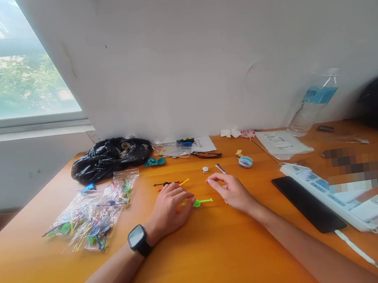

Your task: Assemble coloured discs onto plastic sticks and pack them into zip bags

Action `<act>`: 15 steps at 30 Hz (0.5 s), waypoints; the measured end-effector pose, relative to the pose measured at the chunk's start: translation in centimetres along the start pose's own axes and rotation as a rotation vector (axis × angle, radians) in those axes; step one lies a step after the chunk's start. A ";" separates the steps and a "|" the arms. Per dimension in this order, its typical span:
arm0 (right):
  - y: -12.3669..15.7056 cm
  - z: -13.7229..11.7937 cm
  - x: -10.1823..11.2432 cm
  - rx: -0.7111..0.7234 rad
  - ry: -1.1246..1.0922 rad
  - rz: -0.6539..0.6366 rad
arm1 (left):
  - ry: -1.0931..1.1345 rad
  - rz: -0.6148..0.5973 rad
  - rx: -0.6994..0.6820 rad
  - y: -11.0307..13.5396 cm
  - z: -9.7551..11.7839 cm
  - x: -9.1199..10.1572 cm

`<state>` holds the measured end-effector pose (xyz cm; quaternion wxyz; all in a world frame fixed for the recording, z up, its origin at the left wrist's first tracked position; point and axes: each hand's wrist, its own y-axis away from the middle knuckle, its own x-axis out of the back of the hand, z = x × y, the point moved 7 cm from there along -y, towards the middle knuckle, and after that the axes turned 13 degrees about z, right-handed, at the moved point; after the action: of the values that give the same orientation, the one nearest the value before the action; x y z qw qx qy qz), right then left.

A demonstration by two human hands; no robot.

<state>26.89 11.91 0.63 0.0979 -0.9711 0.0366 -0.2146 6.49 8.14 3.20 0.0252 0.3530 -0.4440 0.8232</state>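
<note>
My left hand, with a black smartwatch on its wrist, rests low over the table with fingers loosely spread. Its thumb lies at a bright green plastic clock-hand-like pointer with a round hub, partly covered by the hand. Just beyond the fingers are a black pointer and a yellow-and-red one, partly hidden. My right hand hovers to the right, thumb and index finger pinched together; anything between them is too small to make out. Near its fingertips are a small white round part and a blue-and-white pointer.
Clear bags of colourful parts lie left, before a black plastic bag. A round tin-like container stands beyond my right hand. On the right are a black phone, a white power strip with cables and a plastic bottle.
</note>
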 end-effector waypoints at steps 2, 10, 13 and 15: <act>0.0 -0.1 0.0 -0.023 -0.022 -0.017 | -0.011 0.055 0.041 -0.1 -0.3 0.5; -0.7 0.0 2.1 -0.103 -0.143 0.119 | -0.040 0.169 0.144 -0.4 -0.8 2.0; -1.8 0.6 3.6 -0.071 -0.104 0.204 | -0.011 0.126 0.120 -0.3 -0.6 1.7; -2.5 1.0 4.1 -0.001 -0.039 0.222 | 0.011 0.090 0.092 -0.2 -0.4 1.5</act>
<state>31.12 14.02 1.97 0.1214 -0.9651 0.1423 -0.1834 5.20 8.20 4.11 -0.0258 0.3289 -0.4211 0.8449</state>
